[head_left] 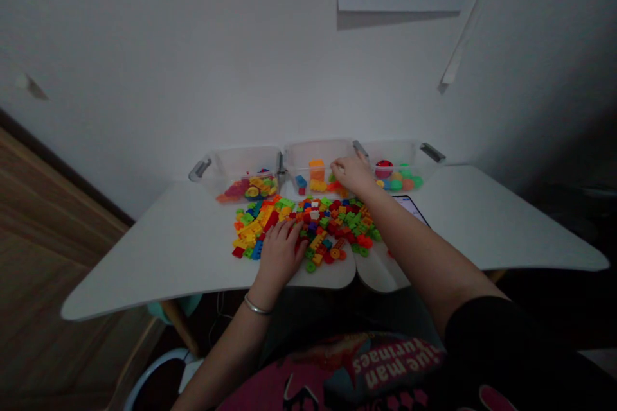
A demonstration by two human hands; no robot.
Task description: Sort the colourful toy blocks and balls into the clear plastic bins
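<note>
A heap of small plastic bricks (308,225) in red, yellow, green, orange and blue lies on the white table (193,250). My left hand (281,250) rests on the near left part of the heap, fingers curled down onto the bricks. My right hand (351,174) reaches over the rim of the middle clear bin (313,157), fingers bent downward among the orange and yellow pieces inside; what they hold, if anything, is hidden.
Three clear bins stand in a row against the wall: the left bin (231,167) with mixed bricks, the middle one, the right bin (409,154) with round green, red and orange pieces. A phone (412,207) lies by my right forearm.
</note>
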